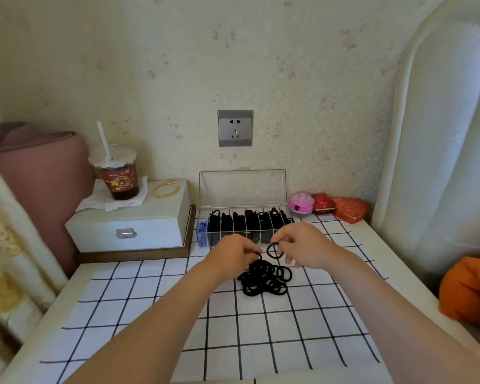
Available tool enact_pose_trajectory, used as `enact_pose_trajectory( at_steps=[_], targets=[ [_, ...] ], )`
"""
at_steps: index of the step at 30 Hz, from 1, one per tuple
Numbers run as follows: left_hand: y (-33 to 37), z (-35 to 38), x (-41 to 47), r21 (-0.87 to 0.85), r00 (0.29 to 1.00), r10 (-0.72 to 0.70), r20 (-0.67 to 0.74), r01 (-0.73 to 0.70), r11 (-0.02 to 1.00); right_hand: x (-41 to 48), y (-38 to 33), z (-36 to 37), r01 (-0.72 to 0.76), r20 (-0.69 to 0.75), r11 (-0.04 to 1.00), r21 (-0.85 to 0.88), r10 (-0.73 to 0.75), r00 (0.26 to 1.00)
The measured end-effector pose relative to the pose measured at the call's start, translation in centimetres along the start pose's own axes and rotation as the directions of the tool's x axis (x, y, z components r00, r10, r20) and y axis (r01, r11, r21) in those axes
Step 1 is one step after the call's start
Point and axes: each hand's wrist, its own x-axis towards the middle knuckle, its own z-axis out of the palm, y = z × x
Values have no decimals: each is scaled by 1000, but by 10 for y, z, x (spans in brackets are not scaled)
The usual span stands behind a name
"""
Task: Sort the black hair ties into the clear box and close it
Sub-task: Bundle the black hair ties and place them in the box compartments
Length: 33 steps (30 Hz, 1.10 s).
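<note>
A pile of black hair ties (265, 278) lies on the checked cloth in the middle of the table. My right hand (302, 245) pinches one black hair tie (273, 250) lifted just above the pile. My left hand (233, 254) pinches another tie at the pile's top left edge. Behind both hands stands the clear box (284, 214) with its lid (241, 188) upright and open. Its compartments hold black ties, and the leftmost one holds blue ties (203, 234).
A white jewellery box (130, 223) at the left carries a drink cup with a straw (117, 173) and gold bangles (165, 189). A pink trinket box (301, 202) and two red boxes (341, 207) sit right of the clear box. An orange cushion (468, 292) lies at the right edge.
</note>
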Motion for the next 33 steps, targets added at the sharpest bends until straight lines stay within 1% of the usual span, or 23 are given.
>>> enact_pose_trajectory(
  at_steps=[3,5,9,12,13,15,19,21,24,27,30,33],
  targets=[
    [4,5,5,184,995,-9,95,-9,983,-7,5,-2,-49,72,999,-19,51,996],
    [5,6,6,249,992,-8,125,-23,968,-10,7,-2,-72,92,997,-36,75,993],
    [10,7,6,227,994,22,106,-46,973,-8,11,2,-79,130,982,-170,101,986],
    [11,6,5,183,996,12,85,-27,983,-10,13,2,21,106,933,-359,19,994],
    [9,4,5,150,997,4,76,-15,989,-11,14,2,56,106,915,-399,-14,994],
    [5,-2,5,57,998,-24,50,21,998,-10,13,3,103,117,900,-422,-59,991],
    [1,-15,2,-133,997,-67,26,70,989,-8,12,7,72,107,918,-390,-33,994],
    [1,-20,-1,-169,996,-84,34,88,982,-6,13,6,71,94,923,-378,-38,995],
    [-1,-23,-4,-184,994,-107,40,112,977,-4,12,4,58,33,941,-333,-50,998],
    [-3,-22,-6,-178,989,-134,58,143,974,-1,8,6,31,0,990,-135,-32,1000],
    [-5,-20,-6,-122,986,-157,62,163,979,2,1,10,49,-47,998,-37,-51,998],
    [-6,-19,-5,-92,987,-157,47,160,983,2,-5,9,21,-38,993,117,-17,999]
  ],
)
